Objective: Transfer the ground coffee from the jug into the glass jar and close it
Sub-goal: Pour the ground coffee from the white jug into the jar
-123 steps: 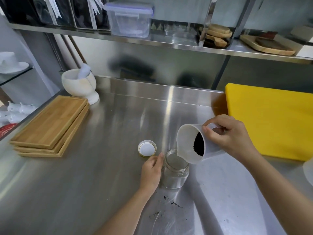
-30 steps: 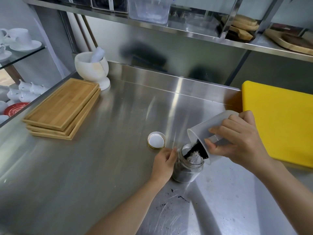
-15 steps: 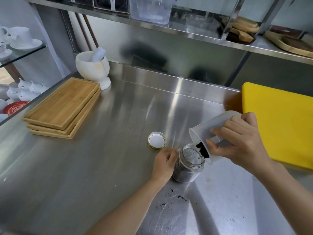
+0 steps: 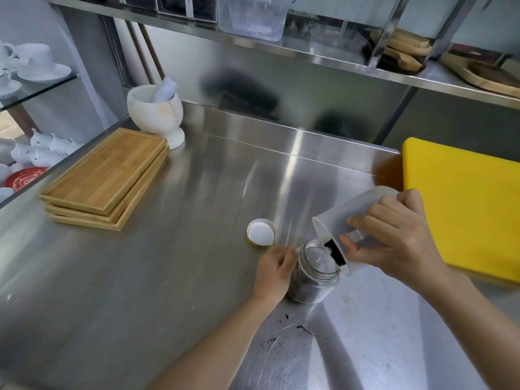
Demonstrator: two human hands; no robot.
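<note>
A small glass jar [image 4: 313,280] stands upright on the steel counter, with dark ground coffee in its lower part. My left hand [image 4: 275,270] grips its left side. My right hand [image 4: 392,243] holds a white plastic jug [image 4: 344,218] tipped steeply, its mouth over the jar's right rim. A dark clump of ground coffee [image 4: 334,252] clings at the jug's lip above the jar opening. The jar's lid [image 4: 261,233], gold-rimmed with a white inside, lies upside down on the counter just behind my left hand.
A yellow cutting board [image 4: 464,201] lies at the right. Stacked wooden trays [image 4: 107,175] and a white mortar with pestle [image 4: 156,114] sit at the left back. Spilled coffee grains [image 4: 292,327] dot the counter in front of the jar. A shelf runs overhead.
The jug has tipped further over the jar and most of the coffee has left it; coffee now lies in the jar. My left hand has stayed on the jar.
</note>
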